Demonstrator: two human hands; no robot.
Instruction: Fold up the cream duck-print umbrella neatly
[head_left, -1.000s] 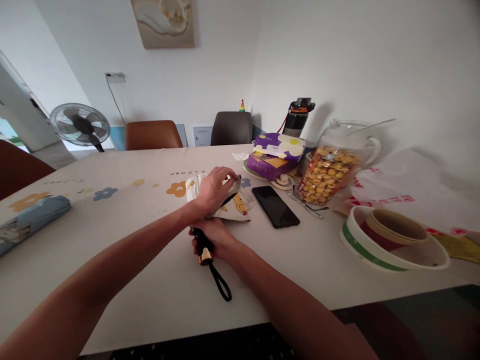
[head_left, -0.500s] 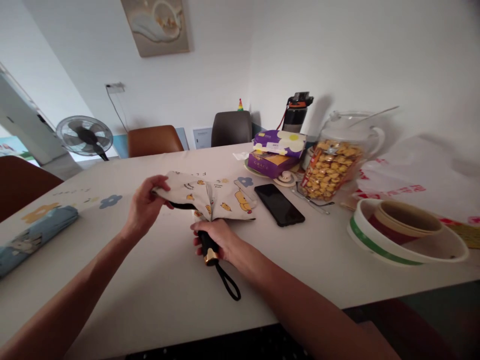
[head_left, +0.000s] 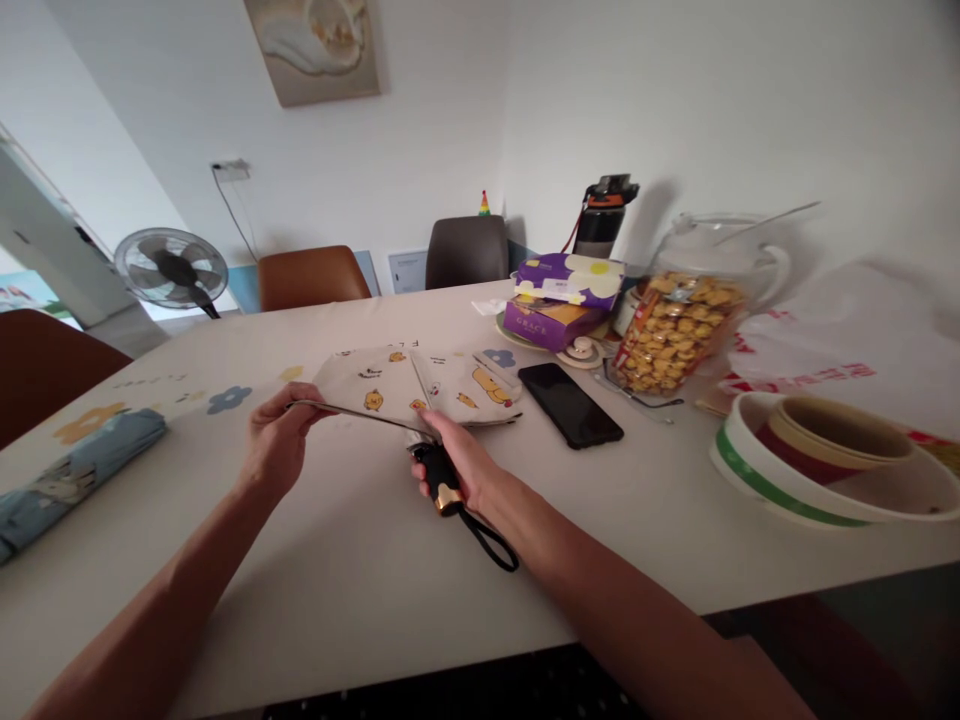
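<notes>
A small folding umbrella with cream fabric and yellow duck prints lies half spread on the white table. My right hand is wrapped round its black handle with a gold ring, and a black wrist loop trails toward me. My left hand pinches the left edge of the fabric and holds it stretched out flat, just above the table.
A black phone lies right of the umbrella. Behind it are a purple box, a jar of yellow snacks and a dark bottle. Nested bowls stand at the right. A folded blue umbrella lies at far left. Chairs and a fan stand beyond.
My left hand has pulled a fold of the fabric out to the left and flattened it. The right hand has turned a little on the handle.
</notes>
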